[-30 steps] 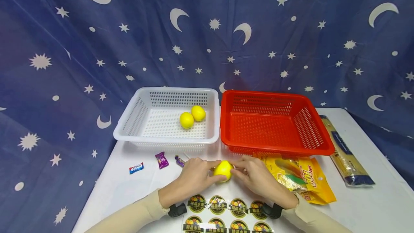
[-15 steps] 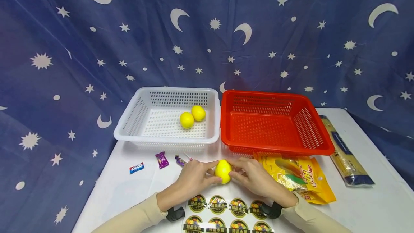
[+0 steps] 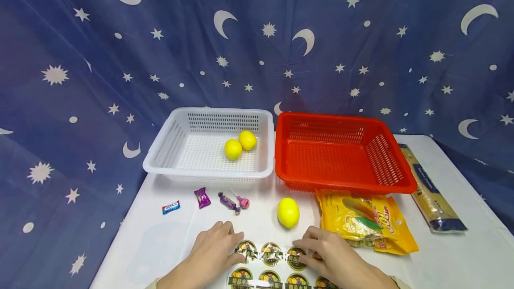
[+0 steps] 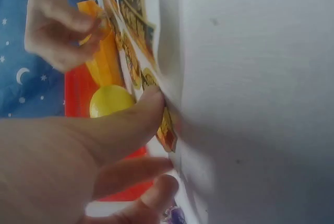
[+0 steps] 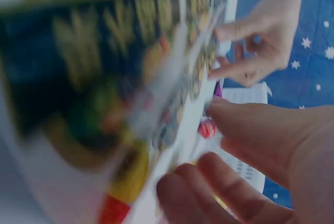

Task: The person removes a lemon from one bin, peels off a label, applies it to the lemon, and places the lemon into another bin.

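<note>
Both hands are down on the sticker sheet [image 3: 273,264] at the near edge of the bench [image 3: 462,258]. Left hand [image 3: 210,255] lies with relaxed fingers, its thumb pressing the sheet's left edge by the first round sticker, as the left wrist view shows. Right hand [image 3: 333,260] has its fingertips curled onto a sticker in the top row; whether it pinches the sticker or only presses it I cannot tell. The sheet lies flat, its rows running left to right.

Just beyond the hands a lemon [image 3: 288,212] rests free on the bench, its long axis pointing roughly away from the person. To its right lies a yellow snack bag [image 3: 367,220], then a long packet [image 3: 431,191]. To its left lie four small sweets [image 3: 202,197]. Farther back stand a white basket [image 3: 160,155] holding two lemons [image 3: 240,144] and a red basket [image 3: 401,173].
</note>
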Available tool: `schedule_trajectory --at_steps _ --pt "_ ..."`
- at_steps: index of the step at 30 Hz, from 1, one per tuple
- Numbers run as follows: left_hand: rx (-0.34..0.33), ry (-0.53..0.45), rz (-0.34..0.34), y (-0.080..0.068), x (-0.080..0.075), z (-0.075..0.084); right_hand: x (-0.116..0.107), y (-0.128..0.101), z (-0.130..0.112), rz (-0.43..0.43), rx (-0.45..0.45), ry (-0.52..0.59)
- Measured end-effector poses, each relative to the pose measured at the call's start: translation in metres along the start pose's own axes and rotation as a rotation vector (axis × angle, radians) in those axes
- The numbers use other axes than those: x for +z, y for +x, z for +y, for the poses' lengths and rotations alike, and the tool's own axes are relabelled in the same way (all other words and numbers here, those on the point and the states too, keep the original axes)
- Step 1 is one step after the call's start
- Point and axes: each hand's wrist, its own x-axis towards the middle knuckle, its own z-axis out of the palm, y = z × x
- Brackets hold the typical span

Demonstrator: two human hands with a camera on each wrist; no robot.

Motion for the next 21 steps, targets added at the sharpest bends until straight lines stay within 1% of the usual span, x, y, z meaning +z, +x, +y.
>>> schedule_trajectory --at_steps 1,3,5,6,8,12,14,15,16,17,18,19,20,21 --pt "-0.001 -0.010 0.010 0.000 0.001 0.000 0.001 -0.001 0.001 -0.031 -0.002 -0.004" --pt "-0.005 -0.031 0.025 0.002 0.003 0.000 0.006 -0.002 0.004 -0.053 -0.062 -0.055" --pt "-0.009 -0.059 0.023 0.003 0.004 -0.001 0.010 -0.003 0.007 -0.042 -0.129 -0.099" --pt "-0.010 -0.071 0.023 0.004 0.005 -0.001 0.012 -0.004 0.008 -0.039 -0.140 -0.113" --pt "-0.009 -0.083 0.025 0.005 0.005 -0.001 0.015 -0.005 0.010 -0.002 -0.177 -0.142" --pt "-0.004 -0.105 0.051 0.006 0.005 0.001 0.017 -0.005 0.011 0.000 -0.154 -0.142" --pt "-0.001 -0.152 0.050 0.007 0.003 0.002 0.015 -0.005 0.010 -0.023 -0.132 -0.157" --pt "-0.004 -0.198 0.034 0.008 0.002 0.002 0.014 -0.004 0.008 -0.041 -0.117 -0.159" --pt "-0.009 -0.256 0.017 0.009 0.000 0.001 0.011 -0.003 0.006 -0.072 -0.081 -0.143" --pt "-0.015 -0.328 -0.001 0.010 -0.003 0.001 0.009 -0.002 0.004 -0.106 -0.029 -0.114" --pt "-0.023 -0.412 -0.023 0.012 -0.005 0.000 0.006 -0.001 0.002 -0.108 0.004 -0.091" --pt "-0.036 -0.505 -0.043 0.015 -0.008 -0.001 0.004 0.000 -0.001 -0.097 0.037 -0.070" --pt "-0.052 -0.599 -0.056 0.019 -0.010 -0.001 0.001 0.002 -0.003 -0.068 0.051 -0.057" --pt "-0.070 -0.683 -0.059 0.023 -0.012 -0.001 -0.002 0.004 -0.005 -0.021 0.059 -0.043"
